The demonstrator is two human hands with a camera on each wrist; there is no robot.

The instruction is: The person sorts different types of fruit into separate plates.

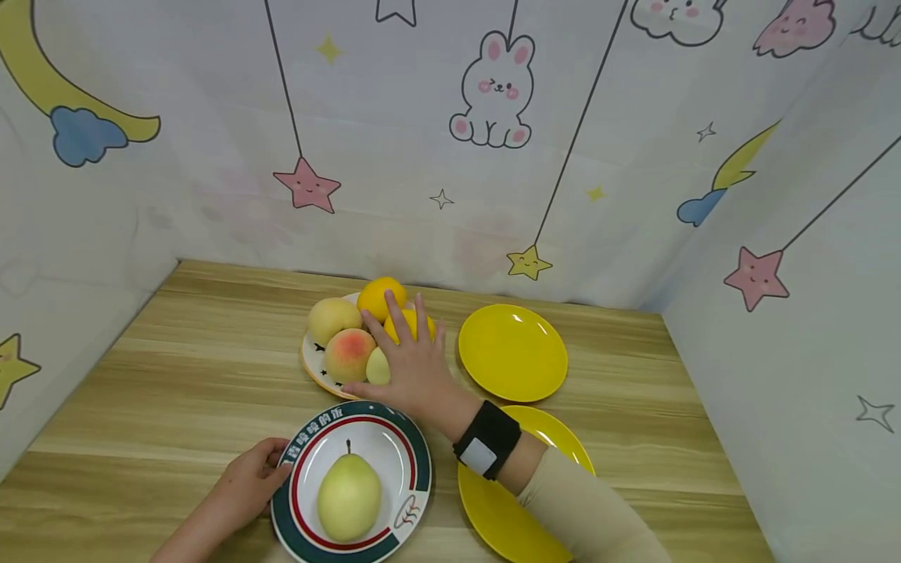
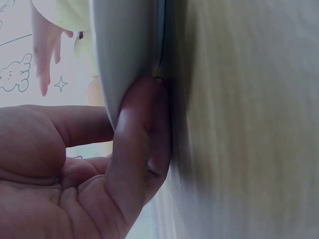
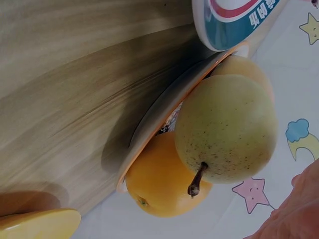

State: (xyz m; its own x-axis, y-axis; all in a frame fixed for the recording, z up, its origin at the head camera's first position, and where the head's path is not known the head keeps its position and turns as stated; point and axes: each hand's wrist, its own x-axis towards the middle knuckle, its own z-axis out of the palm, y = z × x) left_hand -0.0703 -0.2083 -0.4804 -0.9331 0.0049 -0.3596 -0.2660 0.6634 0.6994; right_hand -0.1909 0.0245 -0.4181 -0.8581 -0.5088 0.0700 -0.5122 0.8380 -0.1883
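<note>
My left hand (image 1: 246, 485) grips the left rim of a white plate with a dark green border (image 1: 421, 461), thumb above and fingers curled underneath in the left wrist view. A pale green pear (image 1: 349, 500) lies on that plate, stem pointing away. My right hand (image 1: 415, 371), fingers spread, is over the right side of an orange-rimmed white plate (image 1: 314, 366) of fruit. Beneath it is another pear (image 3: 227, 129), partly hidden; the right wrist view shows a gap between hand and pear. Beside it lie a blushed peach (image 1: 349, 356), a paler peach (image 1: 334, 320) and two oranges (image 1: 382, 297).
Two yellow plates stand to the right: a far one (image 1: 512, 352) and a near one (image 1: 503, 516) partly under my right forearm. The wooden table (image 1: 176, 375) meets a cartoon-printed cloth (image 1: 394, 227) at its back and sides.
</note>
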